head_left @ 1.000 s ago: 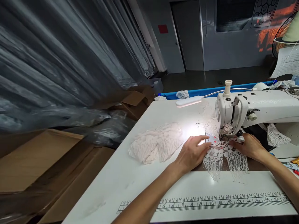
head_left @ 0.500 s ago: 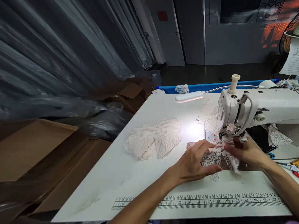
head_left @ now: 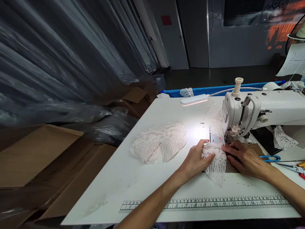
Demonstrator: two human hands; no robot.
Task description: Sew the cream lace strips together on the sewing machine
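A white lace piece (head_left: 215, 162) lies in front of the needle area of the white sewing machine (head_left: 259, 105), its pointed end hanging toward the table's front. My left hand (head_left: 195, 159) grips its left edge, with the thumb lying on top of the lace. On the other side, my right hand (head_left: 249, 160) pinches the upper right edge between its fingertips, palm down. More lace (head_left: 215, 119) lies behind the machine's metal plate. Blue thread snips (head_left: 270, 158) rest just beyond my right hand.
A pile of white lace (head_left: 160, 141) sits left on the white table (head_left: 102, 187). A lit lamp (head_left: 195, 100) reaches over the back. Scissors (head_left: 292, 168) lie at the right edge, and a printed ruler (head_left: 205, 203) runs along the front. Cardboard boxes (head_left: 38, 152) stand left.
The lace at the machine has gone from bunched to spread flatter. My right hand has moved slightly down and left onto its edge, uncovering the blue snips. My left hand has drawn slightly left.
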